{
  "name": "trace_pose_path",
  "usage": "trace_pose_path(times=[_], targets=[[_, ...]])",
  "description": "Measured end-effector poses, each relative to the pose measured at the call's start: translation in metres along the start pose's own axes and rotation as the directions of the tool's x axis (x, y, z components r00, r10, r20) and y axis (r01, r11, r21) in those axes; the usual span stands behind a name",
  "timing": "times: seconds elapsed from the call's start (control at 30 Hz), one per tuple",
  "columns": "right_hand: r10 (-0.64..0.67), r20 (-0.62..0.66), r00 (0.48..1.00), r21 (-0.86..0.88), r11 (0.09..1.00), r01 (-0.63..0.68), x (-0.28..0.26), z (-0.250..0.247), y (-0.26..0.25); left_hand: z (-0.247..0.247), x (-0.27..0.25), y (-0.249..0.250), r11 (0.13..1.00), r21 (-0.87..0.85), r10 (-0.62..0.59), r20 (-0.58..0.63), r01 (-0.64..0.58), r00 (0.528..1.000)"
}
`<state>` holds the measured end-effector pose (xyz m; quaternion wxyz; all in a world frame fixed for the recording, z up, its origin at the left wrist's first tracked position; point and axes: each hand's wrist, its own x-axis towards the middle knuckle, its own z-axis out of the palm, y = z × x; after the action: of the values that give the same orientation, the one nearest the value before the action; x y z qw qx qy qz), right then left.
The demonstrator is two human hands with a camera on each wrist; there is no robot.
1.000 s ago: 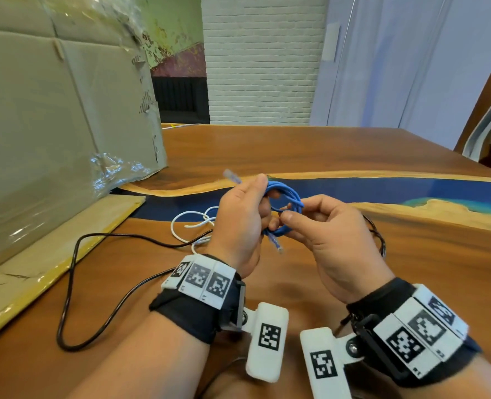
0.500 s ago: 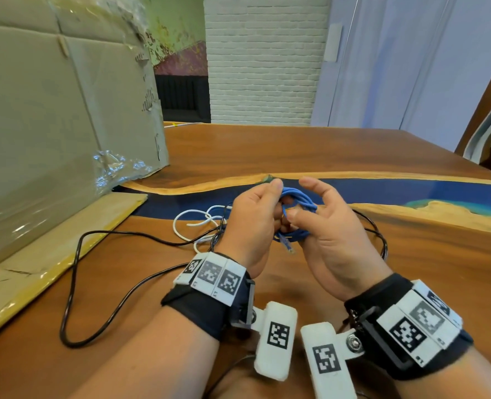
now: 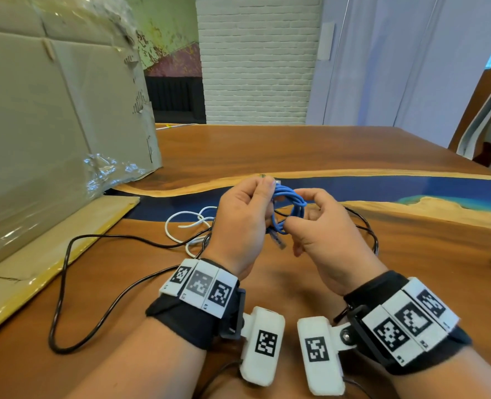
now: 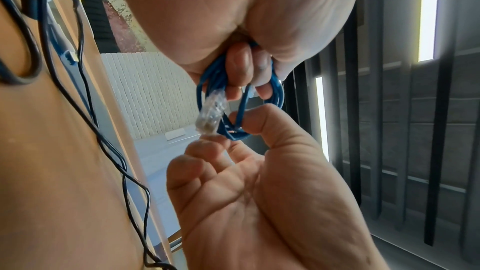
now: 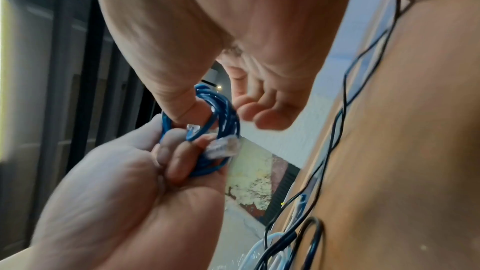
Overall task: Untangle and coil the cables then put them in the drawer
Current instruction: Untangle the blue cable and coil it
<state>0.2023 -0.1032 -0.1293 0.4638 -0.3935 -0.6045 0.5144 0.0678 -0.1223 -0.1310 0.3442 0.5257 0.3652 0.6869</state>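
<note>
Fingers (image 4: 240,65) of the left hand (image 3: 240,223) curl tight around the blue cable (image 3: 289,210) coil above the table's (image 3: 296,151) near-centre; the right hand (image 3: 322,228) pinches its right side. Tuck the loose plug (image 4: 211,115) through, keeping loops pinched.

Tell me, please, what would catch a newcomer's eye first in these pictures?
First, the small blue cable coil held up over the middle of the wooden table, gripped by the left hand and pinched by the right hand, a clear plug dangling from it. Behind lie a loose black cable and a white cable, with a large cardboard box at the left.
</note>
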Motion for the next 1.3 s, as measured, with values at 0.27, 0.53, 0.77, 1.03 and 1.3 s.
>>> trace_pose_path(times=[0.27, 0.53, 0.77, 1.03, 1.3], targets=[[0.020, 0.000, 1.000, 0.050, 0.999, -0.020, -0.005, -0.005, -0.008, -0.002, 0.002, 0.001, 1.000, -0.012, 0.022, -0.042, -0.022, 0.999], [0.040, 0.048, 0.998, 0.183, 0.982, -0.048, -0.001, -0.010, -0.008, -0.006, 0.004, 0.004, 0.999, 0.008, 0.050, -0.061, -0.050, 0.997], [0.148, 0.239, 0.960, 0.547, 0.796, -0.259, -0.002, -0.006, -0.008, -0.010, 0.008, 0.002, 0.998, -0.047, -0.042, -0.099, 0.038, 0.994], [-0.013, 0.213, 0.977, 0.096, 0.995, -0.008, -0.005, -0.016, -0.012, -0.008, 0.010, 0.017, 0.909, -0.368, -0.263, -0.147, 0.194, 0.954], [-0.082, 0.179, 0.980, -0.187, 0.975, 0.116, -0.007, -0.007, -0.009, -0.007, 0.009, 0.027, 0.700, -0.686, -0.351, -0.088, 0.199, 0.932]])
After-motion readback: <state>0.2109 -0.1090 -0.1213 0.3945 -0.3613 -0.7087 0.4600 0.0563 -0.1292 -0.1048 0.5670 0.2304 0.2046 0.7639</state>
